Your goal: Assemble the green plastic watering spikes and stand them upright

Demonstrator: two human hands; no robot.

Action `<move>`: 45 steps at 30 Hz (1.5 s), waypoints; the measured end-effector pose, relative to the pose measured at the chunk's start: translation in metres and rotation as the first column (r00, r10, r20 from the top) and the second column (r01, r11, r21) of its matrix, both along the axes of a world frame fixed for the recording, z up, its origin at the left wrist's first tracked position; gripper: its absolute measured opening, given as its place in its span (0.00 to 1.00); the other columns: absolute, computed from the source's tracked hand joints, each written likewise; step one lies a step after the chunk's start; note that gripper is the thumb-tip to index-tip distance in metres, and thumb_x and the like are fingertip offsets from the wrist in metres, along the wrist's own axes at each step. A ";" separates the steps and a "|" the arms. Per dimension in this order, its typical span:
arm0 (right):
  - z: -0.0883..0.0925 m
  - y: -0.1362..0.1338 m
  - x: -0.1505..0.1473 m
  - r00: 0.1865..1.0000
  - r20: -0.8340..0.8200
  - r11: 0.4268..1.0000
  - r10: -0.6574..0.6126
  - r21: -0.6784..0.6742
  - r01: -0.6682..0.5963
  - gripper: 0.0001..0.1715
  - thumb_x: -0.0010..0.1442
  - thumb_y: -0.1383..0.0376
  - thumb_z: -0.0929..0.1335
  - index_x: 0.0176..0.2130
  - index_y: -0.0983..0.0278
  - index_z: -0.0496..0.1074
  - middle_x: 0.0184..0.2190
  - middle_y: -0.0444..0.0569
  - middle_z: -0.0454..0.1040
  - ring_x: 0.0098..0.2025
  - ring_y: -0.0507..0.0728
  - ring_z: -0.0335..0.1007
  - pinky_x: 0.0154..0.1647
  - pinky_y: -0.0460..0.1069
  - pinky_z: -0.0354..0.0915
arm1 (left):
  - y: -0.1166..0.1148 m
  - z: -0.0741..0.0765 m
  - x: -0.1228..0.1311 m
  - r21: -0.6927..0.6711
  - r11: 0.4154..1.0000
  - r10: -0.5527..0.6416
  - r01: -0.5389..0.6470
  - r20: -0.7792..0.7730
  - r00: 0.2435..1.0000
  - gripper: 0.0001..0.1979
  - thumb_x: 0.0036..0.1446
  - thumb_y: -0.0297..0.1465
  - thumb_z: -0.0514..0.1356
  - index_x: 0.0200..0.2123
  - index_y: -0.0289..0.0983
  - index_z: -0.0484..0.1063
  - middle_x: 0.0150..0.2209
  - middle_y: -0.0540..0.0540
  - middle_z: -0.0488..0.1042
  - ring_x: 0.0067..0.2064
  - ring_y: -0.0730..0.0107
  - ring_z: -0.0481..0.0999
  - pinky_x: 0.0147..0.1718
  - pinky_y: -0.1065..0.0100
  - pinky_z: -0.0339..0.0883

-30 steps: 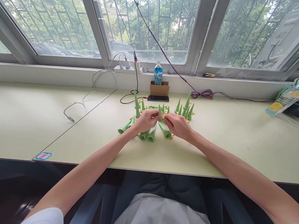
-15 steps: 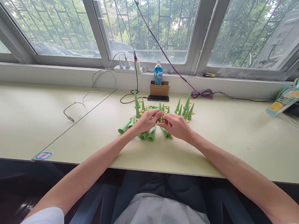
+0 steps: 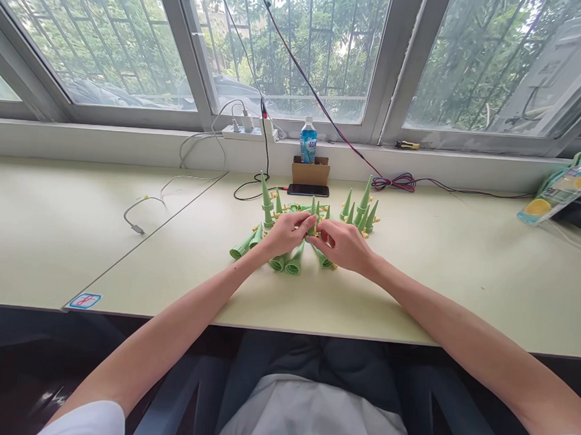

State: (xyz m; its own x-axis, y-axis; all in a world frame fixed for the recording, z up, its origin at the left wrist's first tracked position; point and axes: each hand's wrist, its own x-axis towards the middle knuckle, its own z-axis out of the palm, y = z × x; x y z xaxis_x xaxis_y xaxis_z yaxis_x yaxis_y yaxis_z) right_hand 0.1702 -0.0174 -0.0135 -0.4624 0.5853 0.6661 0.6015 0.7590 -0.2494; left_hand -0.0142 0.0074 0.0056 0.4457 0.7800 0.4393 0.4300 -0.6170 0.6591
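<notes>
My left hand is closed around a green plant watering spike, which points upward between my two hands. Close beside it, my right hand has thumb and fingers bent together at the spike's yellow valve; the fingertips partly cover it. Several more green spikes with yellow valves stand upright at the right and at the left. Hollow, threaded ends face me on the spikes lying in front, such as one lying spike below my hands.
A phone lies behind the spikes, before a cardboard box and a blue-labelled bottle. A grey cable lies on the left of the table. Bundled red-blue wires rest at the back right.
My right fingers have shifted slightly at the yellow valve. My left hand keeps its grip, and the spikes on the table stay where they were.
</notes>
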 end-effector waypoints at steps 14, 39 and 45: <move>-0.003 0.003 0.002 0.995 -0.046 0.994 0.083 -0.072 -0.086 0.13 0.65 0.60 0.64 0.30 0.62 0.60 0.24 0.43 0.66 0.24 0.50 0.56 0.27 0.46 0.55 | -0.002 0.001 -0.002 0.044 0.999 0.005 -0.007 0.037 0.999 0.25 0.63 0.46 0.53 0.19 0.37 0.53 0.19 0.53 0.50 0.23 0.76 0.50 0.22 0.70 0.47; -0.002 0.002 0.000 1.000 -0.015 0.997 0.026 -0.074 -0.027 0.24 0.65 0.47 0.63 0.31 0.63 0.64 0.24 0.44 0.68 0.24 0.49 0.57 0.28 0.45 0.55 | -0.003 0.002 0.000 -0.090 0.995 -0.034 0.036 0.022 0.999 0.25 0.65 0.47 0.48 0.22 0.36 0.60 0.19 0.52 0.61 0.21 0.76 0.58 0.22 0.71 0.54; 0.001 0.000 0.001 1.000 -0.015 0.998 -0.007 -0.059 0.006 0.27 0.67 0.46 0.59 0.29 0.63 0.64 0.23 0.43 0.66 0.24 0.49 0.55 0.27 0.45 0.53 | -0.002 0.002 0.000 -0.088 0.996 -0.020 0.022 0.025 0.999 0.25 0.66 0.47 0.48 0.21 0.37 0.58 0.18 0.52 0.60 0.21 0.76 0.57 0.22 0.71 0.54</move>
State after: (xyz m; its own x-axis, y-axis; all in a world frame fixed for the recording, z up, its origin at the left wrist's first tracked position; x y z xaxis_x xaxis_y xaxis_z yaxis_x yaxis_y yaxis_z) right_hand 0.1708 -0.0174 -0.0121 -0.4489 0.6267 0.6369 0.6021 0.7389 -0.3027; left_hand -0.0146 0.0056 0.0075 0.4522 0.8070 0.3798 0.4010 -0.5643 0.7217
